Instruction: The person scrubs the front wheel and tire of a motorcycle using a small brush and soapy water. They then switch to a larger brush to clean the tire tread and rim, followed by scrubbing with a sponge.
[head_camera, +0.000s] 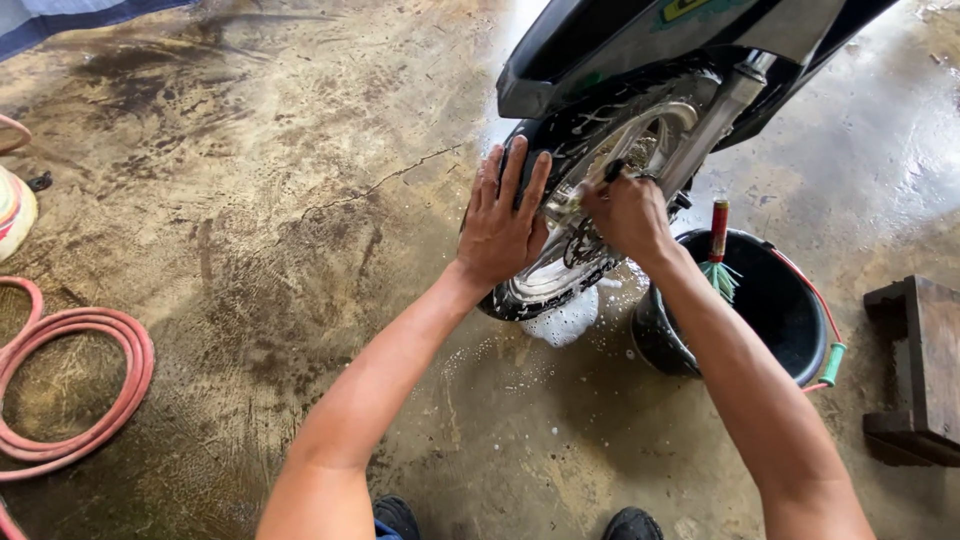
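left hand (503, 222) laid flat on the tyre (520, 300), fingers spread and pointing up along the tread, palm pressed to the rubber. right hand (628, 212) curled into a fist around a small brush (592, 184), light bristle end poking left toward the rim (590, 250), dark handle end sticking out at the top of the fist. brush long axis running roughly level, tipped slightly up to the right.

wheel standing upright on the wet floor (300, 250), seen edge-on and a little from the right, its plane running from near bottom-left to far upper-right. streaked with soap across tyre, rim and spokes. fork leg (715, 120) slanting up to the right from the hub area, mudguard (600, 50) arching dark over the top. white foam (565, 322) pooled on the floor just beside the tyre's lowest point.

black bucket (770, 300) just right of the wheel, under the right forearm, with a red-handled brush (718, 240) standing in it, green bristles down. red and green bucket handle draped over the far rim. dark wooden stool (920, 370) at the right edge, well apart. pink hose (80, 390) coiled on the floor at the left. toes of two dark shoes (630, 523) at the bottom edge.
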